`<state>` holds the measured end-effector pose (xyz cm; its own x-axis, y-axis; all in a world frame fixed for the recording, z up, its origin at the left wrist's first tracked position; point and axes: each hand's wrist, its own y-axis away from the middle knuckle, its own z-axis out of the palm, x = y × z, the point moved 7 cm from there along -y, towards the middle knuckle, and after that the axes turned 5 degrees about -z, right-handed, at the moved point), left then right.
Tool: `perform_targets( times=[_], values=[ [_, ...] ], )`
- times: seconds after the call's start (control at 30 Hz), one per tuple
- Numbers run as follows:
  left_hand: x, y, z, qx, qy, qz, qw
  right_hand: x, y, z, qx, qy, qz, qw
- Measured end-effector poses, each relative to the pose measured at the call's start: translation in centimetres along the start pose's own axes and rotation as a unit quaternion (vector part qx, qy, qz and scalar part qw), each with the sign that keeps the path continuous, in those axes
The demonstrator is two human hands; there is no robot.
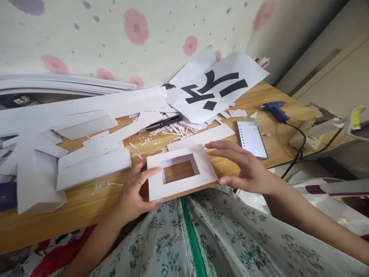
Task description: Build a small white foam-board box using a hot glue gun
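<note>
A white box-like frame (173,188) with a rectangular opening rests near the front edge of the wooden table. It looks like foam board, and bare wood shows through the hole. My left hand (134,190) holds its left side, with a finger over the top face by the opening and the thumb at the lower corner. On the right, my right hand (243,167) spans the side edge, fingertips at the upper corner and thumb at the lower one. Just behind the frame lies a flat white strip (213,134).
Behind are a black utility knife (164,123), white scraps (173,130) and a paper printed with a black character (219,88). A phone (251,139) and a blue glue gun (276,110) with a cord lie to the right. Cut white pieces (95,165) cover the left.
</note>
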<state>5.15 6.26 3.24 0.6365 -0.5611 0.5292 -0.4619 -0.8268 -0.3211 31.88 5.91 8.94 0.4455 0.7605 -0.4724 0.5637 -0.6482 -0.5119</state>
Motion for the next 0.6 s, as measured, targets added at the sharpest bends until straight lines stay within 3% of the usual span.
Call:
perform_targets(
  times=[0.13, 0.37, 0.6],
  values=[
    [-0.1, 0.1, 0.0, -0.01, -0.026, 0.004, 1.0, -0.8, 0.0, 1.9, -0.052, 0.029, -0.044, 0.997],
    [-0.1, 0.1, 0.0, -0.009, -0.003, -0.024, 1.0, -0.9, -0.2, 2.9, -0.069, 0.097, -0.052, 0.992],
    [0.5, -0.1, -0.1, -0.001, 0.023, 0.009, 1.0, -1.1, -0.3, 3.2, -0.059, 0.16, -0.075, 0.982]
  ],
)
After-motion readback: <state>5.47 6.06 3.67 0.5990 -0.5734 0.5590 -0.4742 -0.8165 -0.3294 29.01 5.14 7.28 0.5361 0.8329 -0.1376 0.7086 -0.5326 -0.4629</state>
